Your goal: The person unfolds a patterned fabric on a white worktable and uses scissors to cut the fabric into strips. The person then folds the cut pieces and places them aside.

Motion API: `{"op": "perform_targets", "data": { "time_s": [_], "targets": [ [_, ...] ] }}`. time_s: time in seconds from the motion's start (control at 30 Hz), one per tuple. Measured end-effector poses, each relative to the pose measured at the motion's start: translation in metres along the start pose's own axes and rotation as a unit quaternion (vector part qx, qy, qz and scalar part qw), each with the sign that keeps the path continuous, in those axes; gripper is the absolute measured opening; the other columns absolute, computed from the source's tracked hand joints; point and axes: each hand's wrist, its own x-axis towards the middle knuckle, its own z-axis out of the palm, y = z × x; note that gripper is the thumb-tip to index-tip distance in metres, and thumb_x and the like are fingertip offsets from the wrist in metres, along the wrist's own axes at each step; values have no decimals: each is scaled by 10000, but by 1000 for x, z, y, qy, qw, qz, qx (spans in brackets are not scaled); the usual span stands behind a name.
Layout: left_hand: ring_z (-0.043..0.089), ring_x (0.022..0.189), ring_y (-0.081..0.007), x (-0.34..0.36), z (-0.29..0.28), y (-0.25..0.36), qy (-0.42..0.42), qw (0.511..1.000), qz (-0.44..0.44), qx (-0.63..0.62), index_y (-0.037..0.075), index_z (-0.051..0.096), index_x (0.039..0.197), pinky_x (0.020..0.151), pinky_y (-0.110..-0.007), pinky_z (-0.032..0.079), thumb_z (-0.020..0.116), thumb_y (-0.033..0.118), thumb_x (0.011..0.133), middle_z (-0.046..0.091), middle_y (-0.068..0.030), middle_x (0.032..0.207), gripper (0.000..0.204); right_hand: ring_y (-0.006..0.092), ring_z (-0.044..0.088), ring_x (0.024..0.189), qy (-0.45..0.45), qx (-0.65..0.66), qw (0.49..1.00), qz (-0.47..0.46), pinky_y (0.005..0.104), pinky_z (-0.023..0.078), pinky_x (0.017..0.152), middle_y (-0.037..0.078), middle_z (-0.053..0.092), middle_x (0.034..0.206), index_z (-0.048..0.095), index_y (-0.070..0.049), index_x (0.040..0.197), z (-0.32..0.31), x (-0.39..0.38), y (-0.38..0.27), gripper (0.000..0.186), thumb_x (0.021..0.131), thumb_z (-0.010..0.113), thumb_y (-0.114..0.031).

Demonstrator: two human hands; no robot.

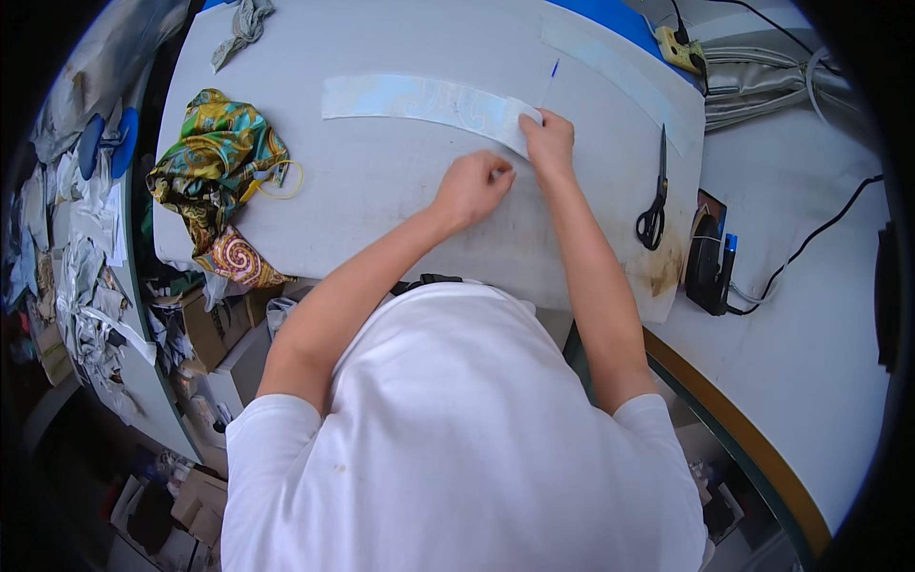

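Observation:
A long, curved pale strip (419, 98) with faint light-blue patterning lies across the white work table (381, 200). My right hand (548, 148) is closed on the strip's right end, thumb on top, and that end looks folded or lifted. Just left of it and nearer to me, my left hand (474, 189) hovers over the table with fingers curled together, slightly blurred. Whether anything is between those fingers is hidden. Beyond my right hand lies a clear pen (555, 69) with a blue tip.
Black scissors (658, 195) lie at the table's right side, below another pale strip (620, 76). Crumpled green-and-gold patterned fabric (224, 153) sits at the left edge, with a grey cloth (244, 29) farther back. A black device (707, 267) with a cable stands on the right-hand surface.

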Motion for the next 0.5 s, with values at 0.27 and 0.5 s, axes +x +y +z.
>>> {"op": "perform_targets", "data": {
  "time_s": [0.27, 0.5],
  "targets": [
    [634, 761, -238, -49, -87, 90, -17, 974, 143, -173, -15, 697, 998, 694, -315, 516, 535, -73, 817, 691, -145, 956, 250, 141, 649, 724, 76, -142, 986, -49, 294, 512, 660, 89, 717, 867, 705, 69, 1024, -30, 15, 42, 254, 892, 665, -145],
    [608, 782, -149, -73, -186, 223, -147, 910, 292, -255, 16, 653, 935, 662, -269, 500, 559, 108, 967, 638, -67, 819, 136, 118, 685, 657, 23, 58, 998, 11, 268, 559, 579, 112, 719, 824, 671, 70, 989, -33, -14, 46, 229, 914, 660, -146]
  ]
}}
